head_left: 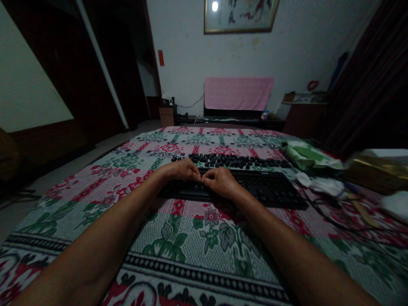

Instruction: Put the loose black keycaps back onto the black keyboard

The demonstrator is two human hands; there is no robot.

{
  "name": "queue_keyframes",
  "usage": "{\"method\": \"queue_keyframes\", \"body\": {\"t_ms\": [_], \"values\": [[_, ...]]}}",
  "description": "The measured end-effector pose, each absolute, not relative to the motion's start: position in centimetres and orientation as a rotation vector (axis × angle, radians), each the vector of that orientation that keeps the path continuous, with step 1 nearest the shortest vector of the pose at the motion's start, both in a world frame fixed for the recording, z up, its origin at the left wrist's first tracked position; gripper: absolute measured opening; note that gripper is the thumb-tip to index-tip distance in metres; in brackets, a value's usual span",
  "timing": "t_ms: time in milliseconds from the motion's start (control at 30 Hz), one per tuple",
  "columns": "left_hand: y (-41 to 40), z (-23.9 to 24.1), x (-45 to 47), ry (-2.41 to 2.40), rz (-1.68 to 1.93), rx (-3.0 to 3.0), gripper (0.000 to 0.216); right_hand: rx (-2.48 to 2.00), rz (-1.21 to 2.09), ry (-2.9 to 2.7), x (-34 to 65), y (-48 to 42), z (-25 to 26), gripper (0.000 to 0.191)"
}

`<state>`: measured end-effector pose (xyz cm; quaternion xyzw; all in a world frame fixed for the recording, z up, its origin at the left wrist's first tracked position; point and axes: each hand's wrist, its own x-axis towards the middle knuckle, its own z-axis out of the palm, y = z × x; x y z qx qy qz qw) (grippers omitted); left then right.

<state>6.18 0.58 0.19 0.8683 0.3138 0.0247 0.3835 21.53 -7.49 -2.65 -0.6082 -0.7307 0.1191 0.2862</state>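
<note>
A black keyboard point(280, 191) lies across the patterned tablecloth in front of me, partly hidden under my hands. Behind its far edge, many loose black keycaps point(237, 161) are spread in a long band. Over the left half of the keyboard, my left hand point(186, 170) is closed, fingertips pinched together. My right hand point(219, 180) meets it there in a pinch of its own, the fingertips of both almost touching. Anything between the fingers is too small or too dark to make out.
A flowered cloth point(178, 238) covers the table. To the right lie a green and white packet point(309, 155), crumpled white tissue point(325, 185), a gold box point(376, 172) and a dark cable point(325, 216). A pink towel point(239, 93) hangs beyond the table.
</note>
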Motion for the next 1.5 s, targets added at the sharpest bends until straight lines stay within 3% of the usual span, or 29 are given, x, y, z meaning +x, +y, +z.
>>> {"method": "queue_keyframes", "body": {"t_ms": [900, 1033, 1133, 1333, 1500], "values": [[0.6, -0.4, 6.5, 0.837, 0.052, 2.225, 0.021, -1.581, 0.247, -1.964, 21.6, -7.6, -2.7, 0.023], [0.8, -0.1, 6.0, 0.810, 0.072, 2.157, 0.021, -1.574, 0.087, -1.765, 23.0, -7.5, -2.3, 0.023], [1.1, 0.0, 5.9, 0.839, 0.175, 2.144, 0.024, -1.613, -0.080, -1.724, 24.4, -7.2, -2.7, 0.023], [2.2, -0.9, 8.2, 1.167, 0.576, 2.417, 0.025, -1.672, -0.111, -1.745, 25.6, -6.9, -3.9, 0.023], [3.5, -1.4, 10.6, 1.281, 0.526, 2.566, 0.027, -1.698, -0.085, -1.766, 25.4, -7.1, -3.9, 0.023]]}}
